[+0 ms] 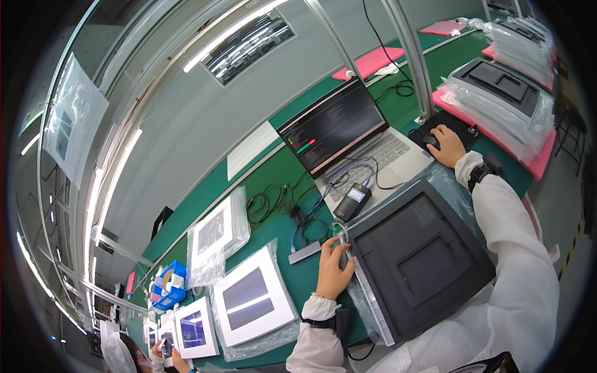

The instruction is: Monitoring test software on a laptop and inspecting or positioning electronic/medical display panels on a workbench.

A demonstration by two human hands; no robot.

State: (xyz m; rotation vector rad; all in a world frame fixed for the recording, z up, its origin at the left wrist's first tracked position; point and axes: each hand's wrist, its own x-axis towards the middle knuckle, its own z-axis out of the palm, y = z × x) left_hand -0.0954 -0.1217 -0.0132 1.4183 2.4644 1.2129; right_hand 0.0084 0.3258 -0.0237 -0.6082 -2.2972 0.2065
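Head view: dark grey bagged panel (423,261).

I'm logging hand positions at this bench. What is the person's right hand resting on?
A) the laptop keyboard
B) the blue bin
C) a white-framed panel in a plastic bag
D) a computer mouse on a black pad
D: the right hand lies over a dark mouse on the black pad beside the open laptop, while the left hand rests at the edge of the dark grey device.

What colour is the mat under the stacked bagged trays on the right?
Pink; the foam mat shows best in the head view.
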